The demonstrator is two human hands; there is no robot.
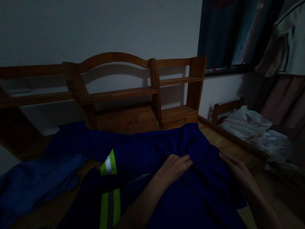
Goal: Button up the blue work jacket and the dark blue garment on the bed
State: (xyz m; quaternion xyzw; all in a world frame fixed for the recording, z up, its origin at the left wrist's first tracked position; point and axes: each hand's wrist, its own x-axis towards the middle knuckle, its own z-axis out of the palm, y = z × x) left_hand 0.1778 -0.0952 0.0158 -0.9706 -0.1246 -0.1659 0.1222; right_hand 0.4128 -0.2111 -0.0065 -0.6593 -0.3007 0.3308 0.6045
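A dark blue work garment (172, 211) with yellow-green and silver reflective bands is spread over the wooden surface in front of me. My left hand (174, 168) is closed, its fingers bunched on the cloth near the middle and pulling creases into it. At the garment's right edge, my right hand (236, 167) pinches the fabric, thumb on top; the other fingers are partly hidden. Part of the garment stretches to the far left, up against the shelf. The dim light hides its seams and exact cut.
A lighter blue cloth (31, 186) lies crumpled on the left. Behind stands a wooden shelf unit (120, 93) against the wall. To the right, white plastic bags (248, 121) rest by a wooden chair (227, 108). A white shirt (301, 38) hangs near the window (230, 22).
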